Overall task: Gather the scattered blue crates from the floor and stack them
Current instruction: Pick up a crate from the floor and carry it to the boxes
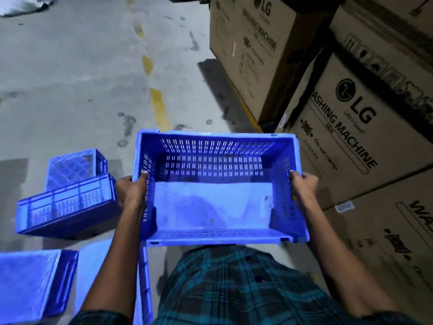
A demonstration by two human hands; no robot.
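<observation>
The concrete floor [70,78] fills the view from nine to twelve o'clock, crossed by a worn, broken yellow line [159,109] that runs up toward twelve. From one to five o'clock stand stacked brown cardboard cartons [351,127]; each readable face carries the LG logo and "WASHING MACHINE", and the nearest one at three o'clock also reads "Do not clamp" beside a crossed-out symbol and a small "CAUTION" note. Handling pictograms line the upper edge of the carton at two o'clock.

At the centre, a blue crate [210,202] is carried off the floor, open side up, with slotted walls and a plain bottom. The person's left hand [132,191] grips its left rim, thumb hooked over the edge inside; the right hand [303,184] grips the right rim the same way, so both hands are clamped on this crate.

At nine o'clock a second blue crate [68,205] lies tipped on its side on the floor, with a third [75,167] just behind it. At seven o'clock more blue crates [30,285] show partly, blurred. A checked shirt [234,289] shows at six o'clock.
</observation>
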